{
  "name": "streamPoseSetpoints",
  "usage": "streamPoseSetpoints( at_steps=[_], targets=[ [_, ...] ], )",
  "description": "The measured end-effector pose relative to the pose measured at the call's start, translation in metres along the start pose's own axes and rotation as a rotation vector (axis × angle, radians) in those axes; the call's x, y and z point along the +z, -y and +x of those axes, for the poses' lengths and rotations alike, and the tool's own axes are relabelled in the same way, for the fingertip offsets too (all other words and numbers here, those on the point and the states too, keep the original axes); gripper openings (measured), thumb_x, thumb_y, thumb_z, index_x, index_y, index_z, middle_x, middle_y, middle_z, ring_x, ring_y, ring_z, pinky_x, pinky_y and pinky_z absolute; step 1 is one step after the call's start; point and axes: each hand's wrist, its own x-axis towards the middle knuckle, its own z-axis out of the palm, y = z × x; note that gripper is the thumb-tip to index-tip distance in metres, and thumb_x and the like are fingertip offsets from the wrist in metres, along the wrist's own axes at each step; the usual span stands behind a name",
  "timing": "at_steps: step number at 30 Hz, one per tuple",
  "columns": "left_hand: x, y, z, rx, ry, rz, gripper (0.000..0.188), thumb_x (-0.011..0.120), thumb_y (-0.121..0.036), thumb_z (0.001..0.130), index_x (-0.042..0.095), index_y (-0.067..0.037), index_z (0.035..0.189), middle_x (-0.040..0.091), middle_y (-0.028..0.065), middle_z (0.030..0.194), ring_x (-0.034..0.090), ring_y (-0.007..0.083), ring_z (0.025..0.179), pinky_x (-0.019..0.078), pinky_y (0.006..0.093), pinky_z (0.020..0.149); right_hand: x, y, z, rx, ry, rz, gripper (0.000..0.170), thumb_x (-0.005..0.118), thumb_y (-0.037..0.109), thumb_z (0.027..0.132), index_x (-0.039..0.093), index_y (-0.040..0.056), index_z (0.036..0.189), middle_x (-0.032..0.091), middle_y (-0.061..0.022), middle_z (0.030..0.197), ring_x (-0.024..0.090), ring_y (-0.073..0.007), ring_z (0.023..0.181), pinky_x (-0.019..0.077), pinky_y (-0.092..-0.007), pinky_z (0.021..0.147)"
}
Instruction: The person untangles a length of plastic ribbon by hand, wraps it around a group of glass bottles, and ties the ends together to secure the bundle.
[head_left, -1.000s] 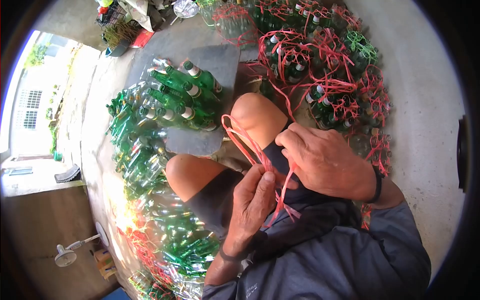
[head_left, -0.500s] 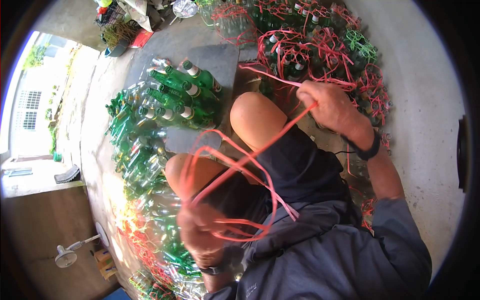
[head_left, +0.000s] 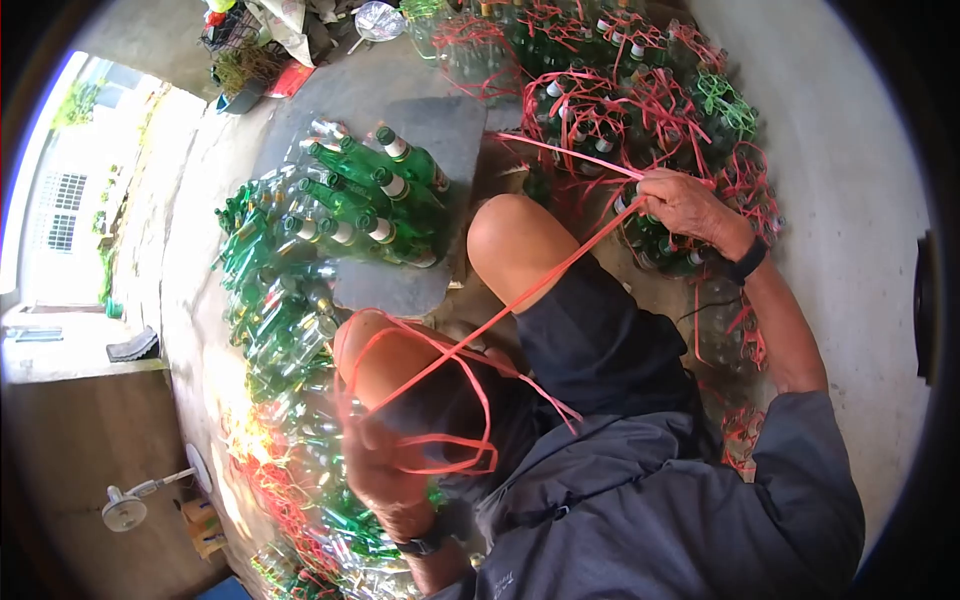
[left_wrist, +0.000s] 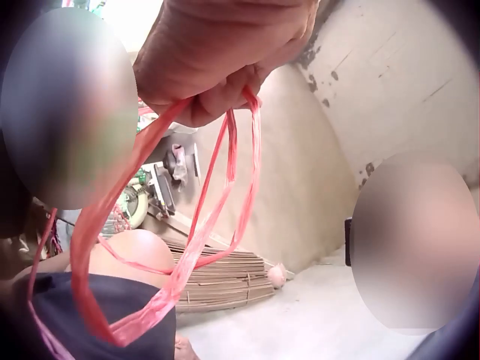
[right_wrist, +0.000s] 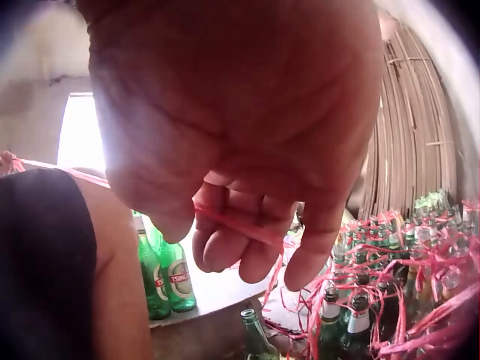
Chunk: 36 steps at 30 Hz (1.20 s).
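Note:
Red plastic twine (head_left: 545,278) stretches across the knees between the two hands. My left hand (head_left: 385,475), blurred in the head view, holds several loops of it low over the left thigh. In the left wrist view the looped twine (left_wrist: 88,270) hangs from the curled fingers. My right hand (head_left: 688,208) is farther out, beyond the right knee, with the twine passing through it. Its fingers curl loosely around the strand (right_wrist: 238,223) in the right wrist view. One length continues from the right hand toward the board.
Upright green bottles (head_left: 395,195) stand on a grey board (head_left: 420,285) ahead. Loose bottles (head_left: 285,340) lie heaped at the left. Bottles bundled with red twine (head_left: 655,100) crowd the right, beside a wall (head_left: 830,200). A white fan (head_left: 125,510) is at lower left.
The hands were close together over the lap and have drawn apart: left hand down and left, right hand up and right. The twine between them has lengthened and the loops have swung left.

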Motion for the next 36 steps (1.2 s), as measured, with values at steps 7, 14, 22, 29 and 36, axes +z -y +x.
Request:
streamPoseSetpoints(
  at_steps=[7, 14, 22, 29, 36],
  targets=[
    [0.027, 0.023, -0.014, -0.127, 0.313, 0.273, 0.036, 0.058, -0.028, 0.103, 0.048, -0.006, 0.075, 0.03, -0.0052, 0.058, 0.024, 0.0064, 0.044, 0.0193, 0.027, 0.041, -0.037, -0.034, -0.025, 0.109, -0.211, -0.136, 0.009, 0.057, 0.004, 0.091, 0.064, -0.0011, 0.093, 0.062, -0.0156, 0.086, 0.061, -0.0361, 0.085, 0.0492, -0.0448, 0.075],
    [0.048, 0.034, -0.023, -0.246, 0.417, 0.386, 0.035, 0.063, -0.026, 0.1, 0.057, -0.001, 0.076, 0.041, -0.0025, 0.058, 0.03, 0.0069, 0.048, 0.0241, 0.0265, 0.046, -0.1, -0.031, -0.07, 0.28, -0.322, -0.283, 0.018, 0.062, 0.007, 0.094, 0.054, -0.0019, 0.081, 0.053, -0.0165, 0.077, 0.052, -0.0324, 0.069, 0.0433, -0.0421, 0.064],
    [0.012, 0.024, -0.001, -0.159, 0.255, 0.108, 0.032, 0.053, -0.03, 0.102, 0.046, -0.013, 0.076, 0.03, -0.0054, 0.059, 0.025, 0.0083, 0.044, 0.0224, 0.0276, 0.04, -0.128, -0.036, -0.129, 0.376, -0.375, -0.252, 0.04, 0.07, 0.011, 0.092, 0.039, -0.0011, 0.07, 0.029, -0.0068, 0.062, 0.029, -0.0122, 0.058, 0.0294, -0.0333, 0.051],
    [-0.011, -0.015, 0.02, 0.248, -0.095, 0.175, 0.025, 0.046, -0.028, 0.109, 0.051, -0.011, 0.091, 0.031, -0.0077, 0.061, 0.018, 0.0051, 0.045, 0.0166, 0.026, 0.042, -0.124, -0.047, -0.156, 0.559, -0.259, -0.104, 0.039, 0.072, 0.009, 0.091, 0.042, 0.0012, 0.067, 0.03, -0.0003, 0.059, 0.03, -0.0086, 0.06, 0.0292, -0.0306, 0.051],
    [0.017, -0.008, 0.008, 0.098, 0.089, 0.029, 0.029, 0.048, -0.031, 0.109, 0.056, -0.008, 0.094, 0.039, -0.0053, 0.064, 0.028, 0.0054, 0.049, 0.0272, 0.0242, 0.044, -0.116, 0.088, -0.082, 0.614, -0.016, 0.387, 0.02, 0.077, 0.007, 0.082, 0.059, 0.0025, 0.09, 0.043, 0.0035, 0.067, 0.043, -0.0066, 0.064, 0.0357, -0.0275, 0.056]
  ],
)
